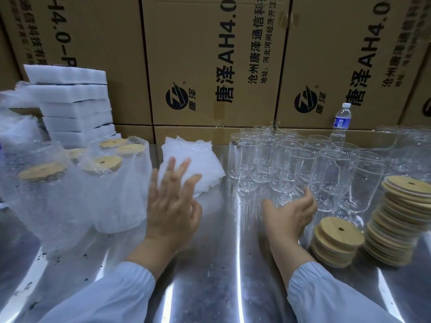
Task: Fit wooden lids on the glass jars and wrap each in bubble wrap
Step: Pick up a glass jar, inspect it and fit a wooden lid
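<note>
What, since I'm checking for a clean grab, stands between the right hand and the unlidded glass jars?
Nothing visible. The open right hand is at the front glass jars; lid stacks stand to its right.

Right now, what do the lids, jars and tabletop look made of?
Lids: pale wood, maybe bamboo, matte; tan face with a centre hole.
Jars: clear glass, glossy; see-through, bright rim highlights.
Tabletop: polished metal, probably stainless steel; streaky mirror reflections.

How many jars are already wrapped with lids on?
5 wrapped jars, clustered at left: front-left, behind it, centre, two at back. Others may be hidden.
</note>
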